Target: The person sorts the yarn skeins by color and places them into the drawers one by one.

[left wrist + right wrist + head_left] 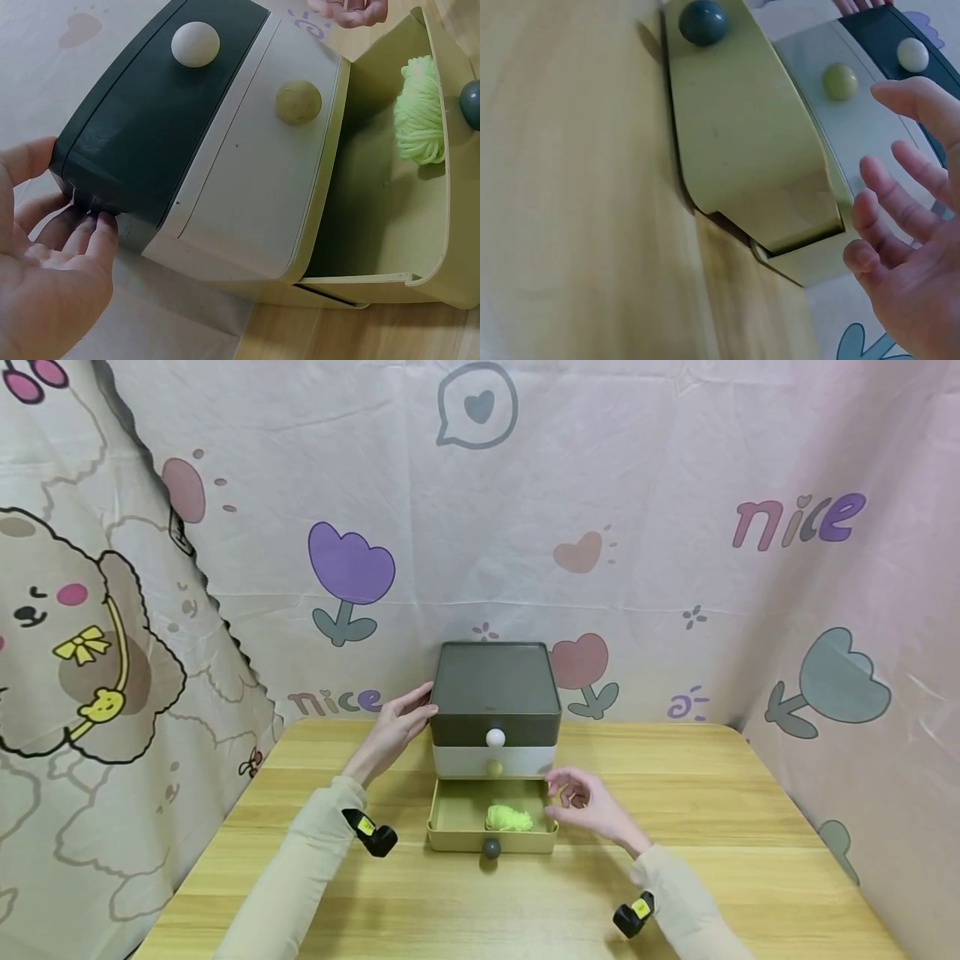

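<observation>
A small cabinet of stacked drawers [495, 678] stands on the table, dark green on top, white in the middle, yellow-olive below. My left hand [402, 720] touches its left side near the top; in the left wrist view the fingertips [103, 225] rest against the dark section. The bottom drawer [457, 841] is pulled out, and a bundle of bright yellow-green yarn [508, 817] lies inside it. By the drawer's right rim hovers my right hand [588, 800], fingers loosely bent with nothing in them. The right wrist view shows this hand [911, 225] beside the cabinet.
Each drawer has a round knob: white [495, 738] on top, olive [494, 767] in the middle, dark grey [491, 848] at the bottom. The wooden table [637, 752] extends on both sides. A printed curtain [637, 485] hangs behind the cabinet.
</observation>
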